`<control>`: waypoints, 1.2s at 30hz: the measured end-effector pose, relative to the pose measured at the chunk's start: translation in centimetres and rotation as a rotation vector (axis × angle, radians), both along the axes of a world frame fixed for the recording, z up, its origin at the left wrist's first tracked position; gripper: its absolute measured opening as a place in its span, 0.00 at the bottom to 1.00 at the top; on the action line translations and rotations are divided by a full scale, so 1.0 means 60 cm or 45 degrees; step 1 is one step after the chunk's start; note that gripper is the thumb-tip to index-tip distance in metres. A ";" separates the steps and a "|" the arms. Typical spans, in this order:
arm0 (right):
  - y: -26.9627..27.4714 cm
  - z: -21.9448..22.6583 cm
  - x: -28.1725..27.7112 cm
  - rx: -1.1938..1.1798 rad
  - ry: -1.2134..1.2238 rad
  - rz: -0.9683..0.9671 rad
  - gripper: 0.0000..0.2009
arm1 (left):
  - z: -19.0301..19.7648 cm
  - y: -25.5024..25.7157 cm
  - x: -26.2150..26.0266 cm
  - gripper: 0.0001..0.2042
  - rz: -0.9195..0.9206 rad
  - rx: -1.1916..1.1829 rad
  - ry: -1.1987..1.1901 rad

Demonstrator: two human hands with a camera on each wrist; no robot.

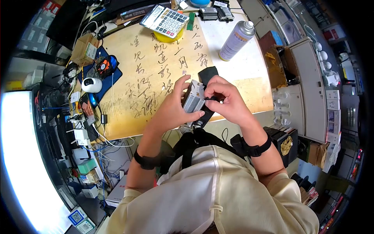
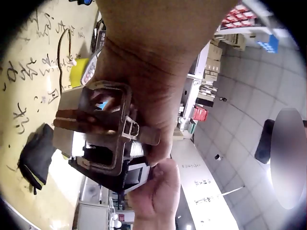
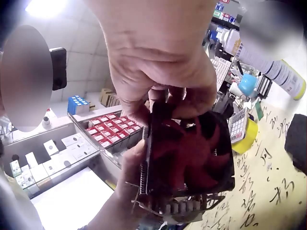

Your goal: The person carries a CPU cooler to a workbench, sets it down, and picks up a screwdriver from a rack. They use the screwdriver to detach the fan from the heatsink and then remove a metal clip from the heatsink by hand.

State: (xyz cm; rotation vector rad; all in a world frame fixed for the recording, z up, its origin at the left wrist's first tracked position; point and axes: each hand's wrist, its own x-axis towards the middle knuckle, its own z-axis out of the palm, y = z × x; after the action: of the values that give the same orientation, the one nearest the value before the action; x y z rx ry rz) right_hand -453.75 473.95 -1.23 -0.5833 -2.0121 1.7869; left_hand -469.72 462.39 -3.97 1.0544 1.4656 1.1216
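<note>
Left hand [image 1: 174, 106] kinda wraps a ridgy silver metal heatsink [image 1: 194, 104], roughly its 3 o'clock | right hand [image 1: 228, 100] pinches a boxy black, red-bladed fan [image 3: 192, 155], about its 8 o'clock, head view

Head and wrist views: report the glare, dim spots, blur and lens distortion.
Head: bowed edges, dark corners, white panel washed out; left wrist: left hand shaded, blurred oval patch at right; right wrist: red cooling fan dim, ceiling light glaring.

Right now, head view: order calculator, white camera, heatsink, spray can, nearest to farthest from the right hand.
1. Heatsink: just left, in the left hand.
2. Spray can: ahead.
3. Calculator: ahead and left.
4. White camera: far left.
</note>
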 end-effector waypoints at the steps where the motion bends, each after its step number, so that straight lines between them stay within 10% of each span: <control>1: -0.001 -0.002 -0.001 -0.014 0.007 -0.006 0.06 | 0.002 0.000 0.000 0.48 0.009 0.001 -0.013; 36: 0.008 -0.006 -0.012 0.061 -0.051 0.052 0.06 | -0.031 0.009 -0.014 0.43 0.012 -0.003 0.009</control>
State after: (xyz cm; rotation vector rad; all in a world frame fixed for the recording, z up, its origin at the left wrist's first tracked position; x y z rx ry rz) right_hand -454.50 474.40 -1.56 -0.5709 -2.1021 1.7581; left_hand -470.57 462.94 -5.86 1.0521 1.4785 1.1231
